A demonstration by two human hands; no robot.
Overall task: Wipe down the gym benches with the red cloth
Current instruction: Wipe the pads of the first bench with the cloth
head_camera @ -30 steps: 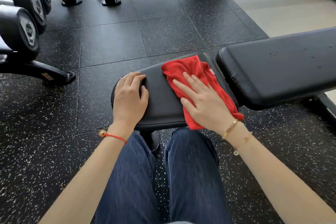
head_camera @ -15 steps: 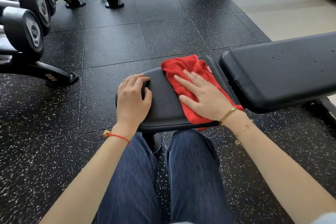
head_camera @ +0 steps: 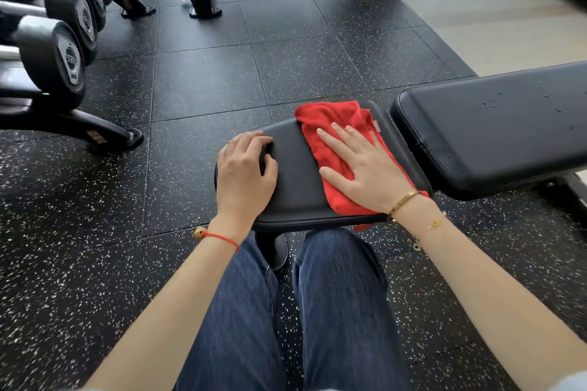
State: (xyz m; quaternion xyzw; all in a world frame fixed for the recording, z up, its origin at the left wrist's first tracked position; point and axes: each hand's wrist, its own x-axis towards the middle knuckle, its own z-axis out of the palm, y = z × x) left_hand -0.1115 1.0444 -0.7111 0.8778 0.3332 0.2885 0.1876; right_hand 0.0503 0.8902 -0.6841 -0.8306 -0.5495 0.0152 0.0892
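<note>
Floor (head_camera: 286,51): black rubber tiles flecked with white cover most of the view; a pale, smooth strip runs along the top right.
Back pad (head_camera: 495,127): one long black pad reaches in from the right, with a few small droplets on its top. Its near end lies just beside the seat, with a narrow gap between.
Dumbbell rack (head_camera: 66,128): one black rack stands at the left edge, with one foot stretched out on the floor.
Dumbbells (head_camera: 55,57): three round black ends can be counted on the rack; more behind them are cut off by the frame.
Legs (head_camera: 295,311): two, in dark blue jeans, in front of the seat.
Seat surface (head_camera: 292,168): one black padded seat, narrower on the left, where both hands lie.
Red cloth (head_camera: 333,136): one, spread over the right part of the seat surface, from the far edge to the near one, where a corner hangs over.
Right hand (head_camera: 365,171): flat, fingers straight and spread, pressing down on the red cloth.
Left hand (head_camera: 246,168): rests on the seat's left end, fingers curled over its edge and gripping it.
Bracelets: three in all; two thin gold ones (head_camera: 409,203) on the right wrist and one red string (head_camera: 219,236) on the left.
</note>
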